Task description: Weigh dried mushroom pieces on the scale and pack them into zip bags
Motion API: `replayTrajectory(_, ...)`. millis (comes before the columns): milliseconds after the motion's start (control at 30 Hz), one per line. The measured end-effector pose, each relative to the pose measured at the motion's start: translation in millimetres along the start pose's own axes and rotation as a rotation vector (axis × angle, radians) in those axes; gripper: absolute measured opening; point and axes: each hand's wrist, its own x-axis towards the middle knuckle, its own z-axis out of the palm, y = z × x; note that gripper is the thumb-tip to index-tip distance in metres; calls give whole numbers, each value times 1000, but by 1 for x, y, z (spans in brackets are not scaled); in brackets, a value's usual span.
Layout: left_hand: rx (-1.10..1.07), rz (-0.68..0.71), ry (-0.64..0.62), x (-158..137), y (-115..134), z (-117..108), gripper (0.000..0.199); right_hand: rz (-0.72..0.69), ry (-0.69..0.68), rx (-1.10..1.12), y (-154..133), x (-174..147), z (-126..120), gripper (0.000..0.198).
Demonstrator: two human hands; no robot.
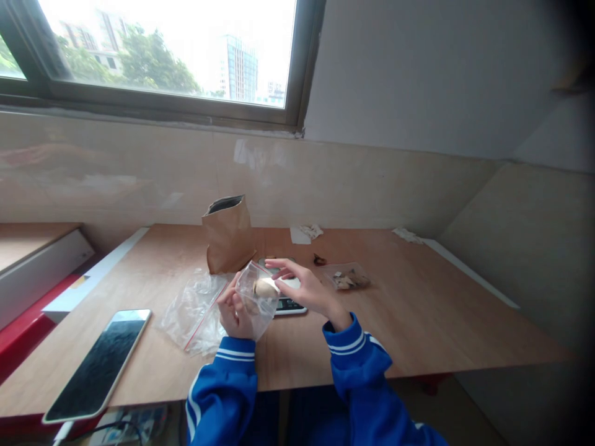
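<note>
My left hand (235, 310) is closed on a small clear zip bag (264, 313) with a red strip along its top edge. A pale beige, rounded piece with a darker edge (264, 288) shows at the bag; I cannot make out its exact kind. My right hand (309, 288) is beside the bag, fingers stretched out and parted, their tips close to the pale piece. Whether they touch it is unclear. Partly hidden behind both hands is a digital scale (290, 306). More clear zip bags (195, 310) lie by my left hand.
A brown paper bag (227, 238) stands upright and open at the back. A clear bag of brown pieces (351, 277) and a small dark piece (319, 259) lie to the right. A phone with a cable (100, 365) lies front left. Crumpled white paper (309, 233) is near the wall.
</note>
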Motion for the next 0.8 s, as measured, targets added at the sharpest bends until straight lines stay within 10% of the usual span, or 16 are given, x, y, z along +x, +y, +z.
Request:
replayTrajectory(233,16,66,-104,2,8,-1,11,37,323,-289,76,11,0,30)
replayTrajectory(433,15,69,-92,2,7,-1,15,104,191,-479,129,12,9,38)
replayTrajectory(700,-14,66,-69,2,8,0,13,102,462,-288,77,7,5,37)
replayTrajectory(800,-35,62,-72,1,7,0,13,55,243,-179,40,3,-3,38)
